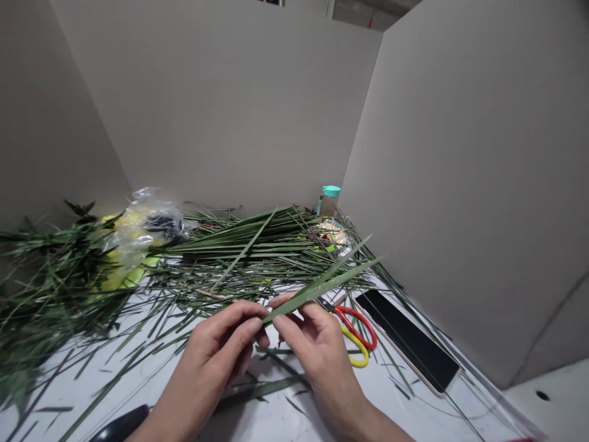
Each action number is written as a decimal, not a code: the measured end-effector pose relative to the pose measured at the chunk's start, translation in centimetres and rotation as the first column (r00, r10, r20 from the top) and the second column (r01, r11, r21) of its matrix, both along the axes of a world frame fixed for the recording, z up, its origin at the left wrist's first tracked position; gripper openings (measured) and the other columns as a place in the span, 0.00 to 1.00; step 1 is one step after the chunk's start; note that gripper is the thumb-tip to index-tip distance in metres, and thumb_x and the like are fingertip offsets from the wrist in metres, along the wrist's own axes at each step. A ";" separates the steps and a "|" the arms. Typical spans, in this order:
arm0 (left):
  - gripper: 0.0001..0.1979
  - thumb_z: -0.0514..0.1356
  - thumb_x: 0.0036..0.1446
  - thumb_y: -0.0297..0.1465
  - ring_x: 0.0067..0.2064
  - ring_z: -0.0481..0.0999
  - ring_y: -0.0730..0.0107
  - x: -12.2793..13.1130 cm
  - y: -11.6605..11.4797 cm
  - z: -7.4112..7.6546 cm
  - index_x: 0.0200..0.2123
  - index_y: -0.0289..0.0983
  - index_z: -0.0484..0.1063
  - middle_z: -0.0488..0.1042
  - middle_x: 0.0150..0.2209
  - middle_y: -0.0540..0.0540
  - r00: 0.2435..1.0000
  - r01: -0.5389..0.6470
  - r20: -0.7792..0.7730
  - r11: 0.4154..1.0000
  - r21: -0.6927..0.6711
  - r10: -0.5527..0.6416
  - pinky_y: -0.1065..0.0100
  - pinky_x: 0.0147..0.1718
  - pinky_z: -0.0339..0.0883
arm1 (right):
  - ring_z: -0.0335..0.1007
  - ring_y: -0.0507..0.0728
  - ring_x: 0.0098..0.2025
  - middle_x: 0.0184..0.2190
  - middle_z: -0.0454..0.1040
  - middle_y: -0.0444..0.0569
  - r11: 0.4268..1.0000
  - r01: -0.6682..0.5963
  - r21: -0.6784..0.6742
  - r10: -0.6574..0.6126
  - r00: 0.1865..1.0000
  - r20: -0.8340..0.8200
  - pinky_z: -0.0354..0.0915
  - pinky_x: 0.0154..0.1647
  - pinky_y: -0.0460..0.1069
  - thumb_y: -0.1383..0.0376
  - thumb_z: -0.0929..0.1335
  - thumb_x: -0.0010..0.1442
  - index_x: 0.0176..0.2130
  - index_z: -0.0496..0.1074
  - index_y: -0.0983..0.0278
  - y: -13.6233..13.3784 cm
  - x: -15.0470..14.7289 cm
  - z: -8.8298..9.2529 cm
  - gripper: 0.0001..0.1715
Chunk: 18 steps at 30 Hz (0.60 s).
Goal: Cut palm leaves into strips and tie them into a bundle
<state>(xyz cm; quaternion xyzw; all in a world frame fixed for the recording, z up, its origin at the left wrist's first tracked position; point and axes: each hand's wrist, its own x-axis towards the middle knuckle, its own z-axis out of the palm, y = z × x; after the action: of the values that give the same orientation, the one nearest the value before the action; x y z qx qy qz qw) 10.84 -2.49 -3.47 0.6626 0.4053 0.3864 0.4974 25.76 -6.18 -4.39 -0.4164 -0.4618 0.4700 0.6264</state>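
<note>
Left of the scissors (pixel 353 337), the left hand (pixel 216 347) and right hand (pixel 319 350) pinch a green leaf (pixel 317 291) near one end; light, even pressure would probably prevent splitting.

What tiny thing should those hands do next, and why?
I'd suggest sliding the right grip a little along the green leaf toward its tips, while the left grip pinches the near end. Both grips sit close together at that end, and the far tips spread apart unheld, so this would probably steady the leaf better.
</note>
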 end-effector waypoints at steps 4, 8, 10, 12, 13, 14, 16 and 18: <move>0.08 0.56 0.62 0.34 0.17 0.63 0.78 0.0 -0.1 -1.0 0.37 0.43 0.76 0.70 0.20 0.55 0.998 -0.038 -0.031 0.953 0.302 0.050 0.77 0.17 0.58 | 0.72 0.51 0.36 0.36 0.75 0.42 1.000 -0.024 -0.001 0.024 0.998 -0.062 0.69 0.40 0.45 0.64 0.72 0.58 0.39 0.75 0.60 0.1 -0.5 -0.2 0.07; 0.07 0.58 0.60 0.28 0.19 0.66 0.77 0.0 -0.4 -1.5 0.39 0.43 0.75 0.74 0.24 0.54 0.988 -0.074 -0.078 0.851 0.521 0.133 0.77 0.20 0.61 | 0.72 0.53 0.40 0.36 0.76 0.44 1.000 0.023 -0.011 -0.023 0.999 -0.035 0.69 0.44 0.46 0.66 0.72 0.55 0.38 0.75 0.62 0.2 -0.9 -0.3 0.07; 0.05 0.58 0.61 0.30 0.20 0.66 0.77 -0.1 -0.6 -1.2 0.37 0.43 0.74 0.74 0.25 0.54 0.981 -0.077 -0.122 0.873 0.482 0.153 0.76 0.22 0.61 | 0.73 0.54 0.41 0.37 0.77 0.45 1.000 0.013 -0.011 -0.013 0.999 -0.038 0.69 0.44 0.46 0.66 0.72 0.56 0.39 0.75 0.62 0.2 -0.9 -0.2 0.08; 0.07 0.56 0.63 0.34 0.21 0.65 0.76 -0.2 -0.8 -0.8 0.33 0.42 0.73 0.71 0.22 0.55 0.980 -0.071 -0.150 0.928 0.366 0.134 0.75 0.23 0.60 | 0.73 0.54 0.40 0.37 0.77 0.45 1.000 -0.020 -0.013 0.019 0.998 -0.058 0.69 0.43 0.46 0.65 0.72 0.57 0.40 0.75 0.63 0.2 -0.8 -0.2 0.08; 0.10 0.56 0.63 0.37 0.22 0.65 0.75 -0.3 -0.8 -0.6 0.32 0.42 0.72 0.69 0.21 0.55 0.984 -0.059 -0.146 0.956 0.287 0.104 0.74 0.23 0.60 | 0.73 0.54 0.40 0.36 0.77 0.45 0.999 -0.042 -0.012 0.041 0.996 -0.076 0.69 0.43 0.46 0.65 0.71 0.57 0.40 0.75 0.63 0.2 -0.8 -0.1 0.08; 0.12 0.55 0.63 0.39 0.23 0.65 0.73 -0.4 -0.7 -0.3 0.30 0.41 0.71 0.67 0.21 0.55 0.989 -0.037 -0.131 0.979 0.202 0.064 0.74 0.24 0.60 | 0.72 0.54 0.39 0.35 0.77 0.45 0.998 -0.059 -0.011 0.058 0.994 -0.095 0.69 0.42 0.46 0.65 0.71 0.58 0.40 0.75 0.63 0.2 -0.7 -0.1 0.08; 0.14 0.55 0.62 0.42 0.26 0.66 0.72 -0.5 -0.4 0.1 0.28 0.41 0.70 0.66 0.23 0.54 0.996 0.013 -0.084 0.998 0.064 -0.008 0.73 0.25 0.60 | 0.71 0.53 0.37 0.32 0.75 0.44 0.998 -0.070 -0.005 0.069 0.990 -0.121 0.68 0.41 0.46 0.64 0.71 0.58 0.38 0.75 0.64 0.2 -0.6 0.0 0.07; 0.15 0.57 0.61 0.43 0.29 0.65 0.71 -0.5 0.0 0.4 0.28 0.41 0.70 0.67 0.26 0.53 0.998 0.032 -0.054 0.999 0.012 -0.031 0.72 0.28 0.60 | 0.69 0.51 0.35 0.30 0.74 0.42 0.999 -0.052 -0.005 0.051 0.992 -0.115 0.67 0.38 0.44 0.64 0.71 0.59 0.36 0.76 0.64 0.1 -0.7 0.0 0.06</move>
<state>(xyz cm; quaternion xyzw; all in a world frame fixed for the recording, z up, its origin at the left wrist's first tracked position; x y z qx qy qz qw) 10.33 -2.47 -3.04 0.6822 0.4056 0.3630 0.4882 25.09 -6.03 -4.39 -0.3792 -0.4339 0.5110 0.6378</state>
